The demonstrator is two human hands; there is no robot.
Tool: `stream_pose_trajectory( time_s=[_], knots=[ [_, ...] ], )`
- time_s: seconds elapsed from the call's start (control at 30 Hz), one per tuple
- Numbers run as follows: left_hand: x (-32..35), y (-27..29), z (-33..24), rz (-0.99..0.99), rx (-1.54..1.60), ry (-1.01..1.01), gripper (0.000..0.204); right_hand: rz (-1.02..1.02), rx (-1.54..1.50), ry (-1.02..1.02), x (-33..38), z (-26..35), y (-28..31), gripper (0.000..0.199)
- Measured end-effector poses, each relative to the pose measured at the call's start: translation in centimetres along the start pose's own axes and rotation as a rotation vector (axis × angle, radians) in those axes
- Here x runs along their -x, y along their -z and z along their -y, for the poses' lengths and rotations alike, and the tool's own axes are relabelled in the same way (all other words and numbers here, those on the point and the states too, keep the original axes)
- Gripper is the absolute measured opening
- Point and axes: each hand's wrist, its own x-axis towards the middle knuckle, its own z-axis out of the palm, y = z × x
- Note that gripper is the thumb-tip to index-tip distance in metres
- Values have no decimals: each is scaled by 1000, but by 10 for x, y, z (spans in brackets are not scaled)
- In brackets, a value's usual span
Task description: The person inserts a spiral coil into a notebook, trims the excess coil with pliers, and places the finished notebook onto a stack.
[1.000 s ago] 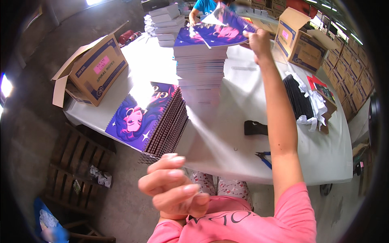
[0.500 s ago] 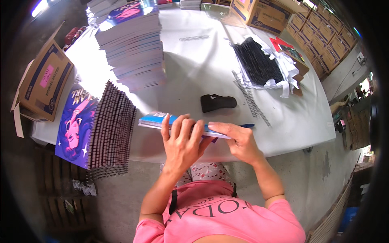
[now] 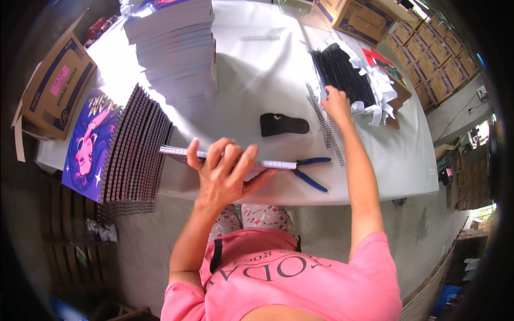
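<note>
My left hand point(image 3: 222, 168) grips a notepad point(image 3: 281, 165) seen nearly edge-on, its fingers over the top and thumb below, near the table's front edge. No coil shows on its visible edge. Partly hidden by the pad, blue-handled pliers point(image 3: 313, 175) lie with their handles spread. My right hand point(image 3: 337, 104) is stretched forward to the left side of a pile of black spiral binding coils point(image 3: 342, 75). Its fingers are pinched around a spiral coil there, mostly covered by the hand. Loose coils point(image 3: 321, 123) lie just left of that wrist. A black, flat-ended object point(image 3: 284, 124) rests mid-table.
Bound purple-covered notebooks point(image 3: 88, 147) are stacked at the left, near an open carton point(image 3: 59, 88). A tall stack of unbound pads point(image 3: 174, 53) stands behind. One coil point(image 3: 259, 38) lies farther back. White paper strips point(image 3: 383, 93) surround the coil pile; cartons point(image 3: 433, 48) are piled at the far right.
My right hand has left the notepad and moved forward and right to the coils. The left hand keeps the pad, now tilted so its blue cover no longer shows. The pliers have become more visible.
</note>
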Motion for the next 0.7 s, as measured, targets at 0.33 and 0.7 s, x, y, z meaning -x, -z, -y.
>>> stream_pose_trajectory(
  time_s=[0.33,0.7],
  knots=[
    [5,-11,-1,-120,77,11,38,-106,-463,326,89,65,135,44],
    [-3,-8,-10,-72,4,81,30,500,-1359,97,214,127,98,77]
  ],
)
